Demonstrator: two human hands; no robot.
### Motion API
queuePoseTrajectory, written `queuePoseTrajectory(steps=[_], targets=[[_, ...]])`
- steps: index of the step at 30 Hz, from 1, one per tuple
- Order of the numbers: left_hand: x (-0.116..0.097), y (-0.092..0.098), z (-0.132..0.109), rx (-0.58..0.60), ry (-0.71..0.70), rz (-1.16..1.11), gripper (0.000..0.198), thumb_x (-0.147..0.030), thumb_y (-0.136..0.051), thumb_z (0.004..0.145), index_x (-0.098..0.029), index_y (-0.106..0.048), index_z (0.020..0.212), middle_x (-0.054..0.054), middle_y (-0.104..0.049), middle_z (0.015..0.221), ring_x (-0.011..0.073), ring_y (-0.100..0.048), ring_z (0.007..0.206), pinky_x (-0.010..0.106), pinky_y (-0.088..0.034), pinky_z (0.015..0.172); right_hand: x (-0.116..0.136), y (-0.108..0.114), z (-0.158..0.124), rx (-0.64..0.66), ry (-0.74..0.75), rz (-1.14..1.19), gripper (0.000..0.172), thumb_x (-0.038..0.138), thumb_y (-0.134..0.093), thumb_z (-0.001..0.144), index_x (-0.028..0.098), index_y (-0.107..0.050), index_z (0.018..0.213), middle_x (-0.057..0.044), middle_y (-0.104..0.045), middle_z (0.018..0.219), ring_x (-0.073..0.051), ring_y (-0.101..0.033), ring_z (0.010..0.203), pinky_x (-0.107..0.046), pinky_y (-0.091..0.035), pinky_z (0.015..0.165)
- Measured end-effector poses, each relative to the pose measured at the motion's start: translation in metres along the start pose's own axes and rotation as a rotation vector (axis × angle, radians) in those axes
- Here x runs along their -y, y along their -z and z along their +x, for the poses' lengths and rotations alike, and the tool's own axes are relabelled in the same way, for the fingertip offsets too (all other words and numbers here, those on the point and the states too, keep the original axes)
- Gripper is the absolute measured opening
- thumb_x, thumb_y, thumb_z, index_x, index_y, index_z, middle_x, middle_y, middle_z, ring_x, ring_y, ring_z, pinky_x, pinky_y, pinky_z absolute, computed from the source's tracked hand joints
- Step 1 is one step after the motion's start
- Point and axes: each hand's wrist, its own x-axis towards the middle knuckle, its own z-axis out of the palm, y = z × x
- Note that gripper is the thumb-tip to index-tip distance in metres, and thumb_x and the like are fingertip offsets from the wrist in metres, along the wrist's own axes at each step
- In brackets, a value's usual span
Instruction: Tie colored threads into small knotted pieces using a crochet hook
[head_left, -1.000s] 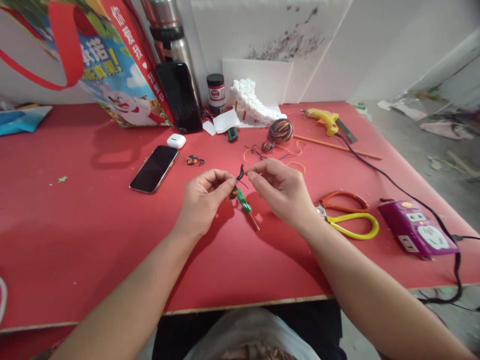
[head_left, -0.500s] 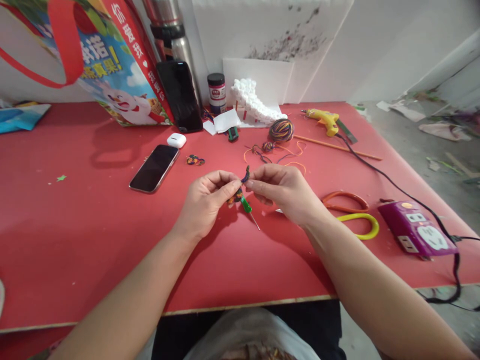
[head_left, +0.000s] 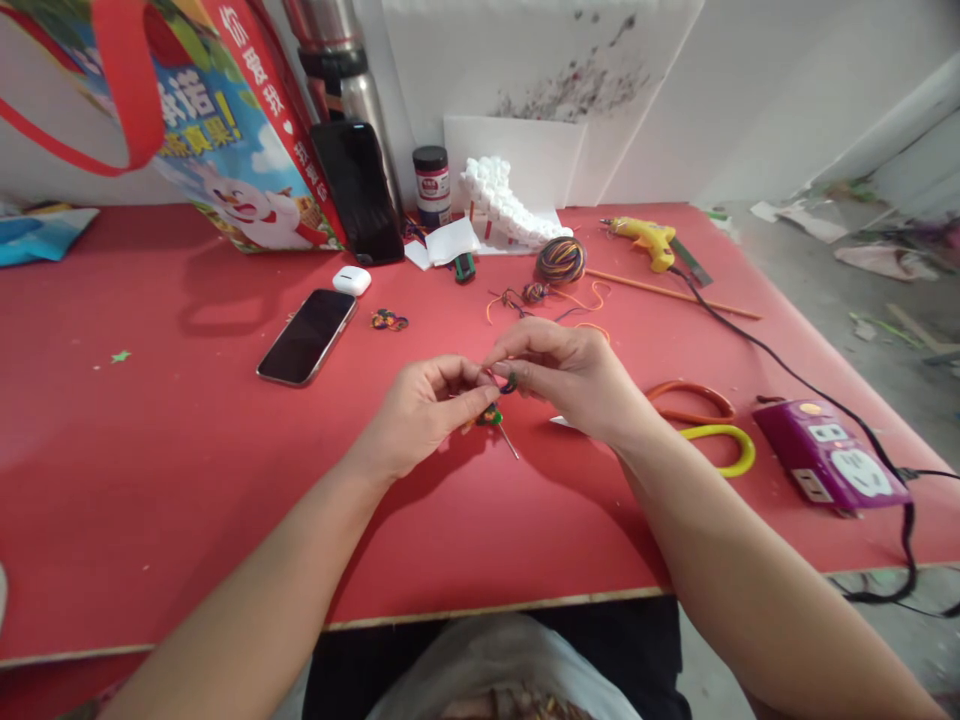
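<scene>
My left hand (head_left: 420, 410) pinches a small crocheted piece (head_left: 489, 413) of multicoloured yarn between thumb and fingers. From beneath it a thin metal shaft, the crochet hook (head_left: 509, 442), points down and to the right; its green handle is mostly hidden by the fingers and the yarn. My right hand (head_left: 574, 375) is closed at the fingertips on the dark curled end (head_left: 510, 383) of the same piece, close against the left fingertips. Another small multicoloured yarn piece (head_left: 389, 320) lies on the table beyond my left hand.
A yarn ball (head_left: 561, 260) with loose strands lies beyond my hands on the red table (head_left: 225, 480). Scissors (head_left: 726, 450) lie partly under my right wrist. A purple power socket (head_left: 832, 455), yellow glue gun (head_left: 645, 240) and cord are at right; a phone (head_left: 307, 337) is at left.
The dark curled end has bent down and to the right between my fingers. My right fingers have shifted over it, and the hook's green handle is more covered.
</scene>
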Motion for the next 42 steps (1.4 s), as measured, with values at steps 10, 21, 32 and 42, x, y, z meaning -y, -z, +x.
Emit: queuePoseTrajectory(steps=[10,21,32,42], targets=[[0.001,-0.004,0.001,-0.136,-0.050,-0.057,0.019,-0.034,-0.081,0.078,-0.018,-0.071,0.080,0.000,-0.063,0.067,0.0089,-0.049,0.050,0.021,-0.037,0.039,-0.002,-0.005,0.004,-0.345,-0.069,0.189,0.022,0.037,-0.078,0.085,0.019,-0.067,0.089,0.004,-0.062,0.070,-0.006,-0.047,0.049,-0.023,-0.033,0.046],[-0.003,-0.008,-0.002,-0.144,-0.189,-0.108,0.015,-0.028,-0.082,0.077,-0.017,-0.072,0.076,0.000,-0.065,0.072,0.0109,-0.058,0.062,0.024,-0.048,0.060,0.015,-0.022,-0.006,-0.180,-0.222,0.065,0.034,0.041,-0.084,0.077,0.019,-0.064,0.092,0.002,-0.067,0.079,-0.008,-0.055,0.054,-0.024,-0.040,0.048],[0.004,-0.007,0.001,0.009,0.159,-0.452,0.035,-0.039,-0.091,0.064,-0.015,-0.068,0.074,0.006,-0.073,0.075,0.0092,-0.055,0.060,0.019,-0.032,0.050,-0.008,-0.022,-0.016,-0.248,-0.247,0.457,0.034,0.036,-0.090,0.074,0.020,-0.069,0.094,0.004,-0.068,0.069,-0.011,-0.064,0.058,-0.026,-0.055,0.059],[0.004,-0.009,0.006,-0.080,0.203,-0.531,0.036,-0.035,-0.096,0.058,-0.014,-0.069,0.069,-0.001,-0.062,0.062,0.0048,-0.047,0.053,0.016,-0.028,0.046,-0.013,-0.023,-0.020,-0.222,-0.293,0.487,0.035,0.037,-0.093,0.072,0.020,-0.069,0.093,0.002,-0.068,0.078,-0.011,-0.065,0.068,-0.024,-0.055,0.064]])
